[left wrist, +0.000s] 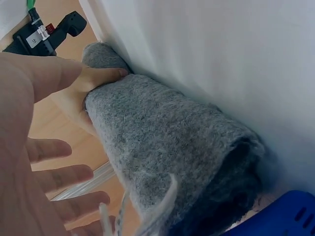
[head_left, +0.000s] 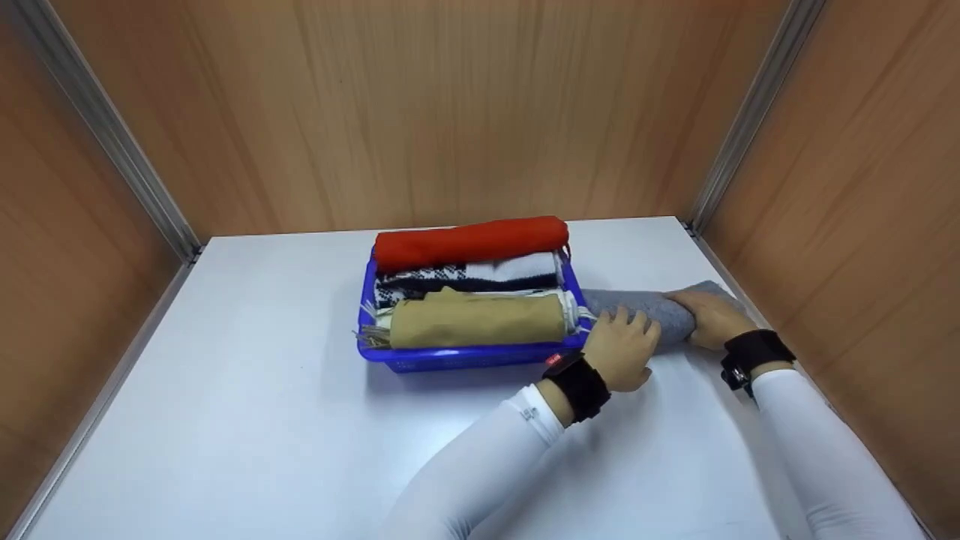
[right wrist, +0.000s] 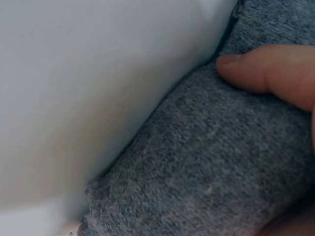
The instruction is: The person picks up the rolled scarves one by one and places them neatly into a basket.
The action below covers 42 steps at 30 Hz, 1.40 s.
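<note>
A grey felt-like cloth lies rolled up on the white table, just right of the blue basket. My right hand grips the roll toward its right end, thumb laid along the top. In the right wrist view, the thumb presses into the grey fabric. My left hand hovers by the basket's right front corner, close to the roll's near side. Its fingers are spread and relaxed in the left wrist view, with nothing in them. That view also shows the roll's hollow open end facing the basket.
Inside the basket lie a red roll, a black-and-white patterned cloth and a tan roll with fringe. White tassels hang over the basket's right rim. Wooden panels enclose the table at the back and sides.
</note>
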Each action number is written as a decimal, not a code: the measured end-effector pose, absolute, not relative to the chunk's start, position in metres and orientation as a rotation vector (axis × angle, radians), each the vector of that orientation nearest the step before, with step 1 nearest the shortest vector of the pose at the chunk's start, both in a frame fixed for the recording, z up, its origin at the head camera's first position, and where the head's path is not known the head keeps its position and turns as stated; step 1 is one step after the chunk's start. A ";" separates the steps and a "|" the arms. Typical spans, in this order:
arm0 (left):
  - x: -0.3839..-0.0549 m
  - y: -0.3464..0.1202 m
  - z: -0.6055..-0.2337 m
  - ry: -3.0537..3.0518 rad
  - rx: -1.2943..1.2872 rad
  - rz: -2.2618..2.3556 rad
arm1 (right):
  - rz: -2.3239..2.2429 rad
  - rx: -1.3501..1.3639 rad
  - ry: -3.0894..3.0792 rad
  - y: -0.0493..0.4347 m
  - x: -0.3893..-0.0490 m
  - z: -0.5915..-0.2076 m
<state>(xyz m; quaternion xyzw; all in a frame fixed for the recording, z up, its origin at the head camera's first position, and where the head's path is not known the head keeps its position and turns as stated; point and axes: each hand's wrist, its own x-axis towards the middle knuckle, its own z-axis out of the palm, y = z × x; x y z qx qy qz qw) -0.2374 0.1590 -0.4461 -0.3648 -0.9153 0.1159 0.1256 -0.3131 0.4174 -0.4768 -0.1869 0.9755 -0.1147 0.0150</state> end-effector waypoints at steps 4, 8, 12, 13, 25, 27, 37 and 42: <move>-0.242 0.162 -0.449 -2.738 -1.004 0.337 | -0.370 -0.615 3.048 0.417 -0.311 -0.477; -0.247 0.165 -0.454 -2.786 -0.937 0.352 | -0.372 -0.626 3.053 0.417 -0.309 -0.477; -0.250 0.167 -0.456 -2.790 -0.894 0.391 | -0.352 -0.619 3.046 0.417 -0.308 -0.477; -0.251 0.167 -0.456 -2.793 -0.886 0.398 | -0.349 -0.616 3.041 0.417 -0.307 -0.477; -0.255 0.176 -0.466 -2.762 -0.819 0.492 | -0.328 -0.660 3.028 0.418 -0.301 -0.474; -0.254 0.176 -0.467 -2.734 -0.803 0.503 | -0.335 -0.689 3.023 0.418 -0.300 -0.472; -0.241 0.173 -0.463 -2.701 -0.855 0.511 | -0.320 -0.666 2.962 0.415 -0.302 -0.464; -0.236 0.174 -0.464 -2.697 -0.863 0.502 | -0.290 -0.626 2.931 0.413 -0.305 -0.462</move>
